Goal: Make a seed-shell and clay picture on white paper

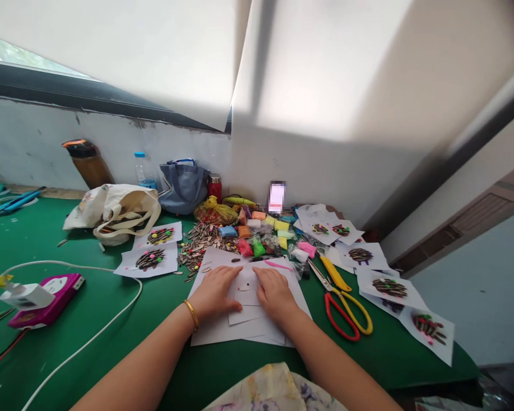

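My left hand [216, 292], with a gold bangle at the wrist, rests on white paper sheets [205, 334]. Its fingers point forward and its thumb is spread away from them. Facing it, my right hand [276, 294] lies on the same sheets with fingers extended. Between the two is a small white paper [245, 294] bearing a dark dot and a little reddish mark. Both hands touch its sides. A pink strip [277, 264] and a dark pen-like stick lie just beyond my fingertips.
Sunflower seeds [205, 238] and bagged colored clay [257, 231] lie ahead. Red-and-yellow scissors [342, 311] and a yellow utility knife [334, 273] sit at right, near seed-decorated cards [392, 288]. A white cable [124, 305] and pink power strip [51, 302] are at left; a phone [277, 197] stands behind.
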Motion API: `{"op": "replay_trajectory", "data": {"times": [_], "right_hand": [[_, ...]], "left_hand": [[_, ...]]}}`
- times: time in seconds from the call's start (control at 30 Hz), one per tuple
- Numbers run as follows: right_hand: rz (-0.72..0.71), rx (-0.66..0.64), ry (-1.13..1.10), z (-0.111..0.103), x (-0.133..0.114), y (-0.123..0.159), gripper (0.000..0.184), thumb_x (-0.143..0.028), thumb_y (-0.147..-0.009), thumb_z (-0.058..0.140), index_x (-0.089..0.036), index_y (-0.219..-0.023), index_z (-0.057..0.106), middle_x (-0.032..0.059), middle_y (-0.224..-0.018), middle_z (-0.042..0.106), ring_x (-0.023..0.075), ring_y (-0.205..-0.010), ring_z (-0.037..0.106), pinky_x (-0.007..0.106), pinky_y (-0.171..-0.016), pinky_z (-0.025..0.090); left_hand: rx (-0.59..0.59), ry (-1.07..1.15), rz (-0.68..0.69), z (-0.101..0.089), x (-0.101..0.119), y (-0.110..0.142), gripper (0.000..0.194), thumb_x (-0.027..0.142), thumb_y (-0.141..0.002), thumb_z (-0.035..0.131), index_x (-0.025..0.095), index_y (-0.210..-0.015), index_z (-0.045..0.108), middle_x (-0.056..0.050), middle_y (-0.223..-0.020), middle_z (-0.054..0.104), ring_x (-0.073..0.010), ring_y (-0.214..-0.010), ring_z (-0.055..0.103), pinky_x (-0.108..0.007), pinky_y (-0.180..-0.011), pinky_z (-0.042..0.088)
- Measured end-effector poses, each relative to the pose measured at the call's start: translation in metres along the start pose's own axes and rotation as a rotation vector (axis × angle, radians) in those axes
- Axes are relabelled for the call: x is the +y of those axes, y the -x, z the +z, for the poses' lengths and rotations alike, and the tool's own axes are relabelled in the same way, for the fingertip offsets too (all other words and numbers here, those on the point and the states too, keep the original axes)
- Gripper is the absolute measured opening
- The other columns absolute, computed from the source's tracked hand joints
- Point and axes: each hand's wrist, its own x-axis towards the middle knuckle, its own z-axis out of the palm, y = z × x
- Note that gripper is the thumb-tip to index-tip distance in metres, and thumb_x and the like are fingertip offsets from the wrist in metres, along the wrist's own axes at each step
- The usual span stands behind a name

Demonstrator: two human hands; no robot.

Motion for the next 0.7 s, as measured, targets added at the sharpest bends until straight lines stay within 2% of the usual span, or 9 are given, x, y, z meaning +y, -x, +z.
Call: {"op": "replay_trajectory", "data": {"times": [0.7], "right_hand": [[0.025, -0.038, -0.005, 0.001, 0.0007, -0.0019, 0.053, -0.013, -0.084, 0.043, -0.021, -0.136, 0.05, 0.0083, -0.13, 0.058, 0.0228, -0.121, 0.047, 0.038, -0.105, 0.032]], "left_hand": [[0.007, 0.0, -0.02, -0.0016, 0.0018, -0.0004, 0.088, 0.049, -0.06, 0.081, 0.024, -0.139, 0.048, -0.011, -0.136, 0.055, -0.0317, -0.127, 0.046, -0.047, -0.109, 0.032]]}}
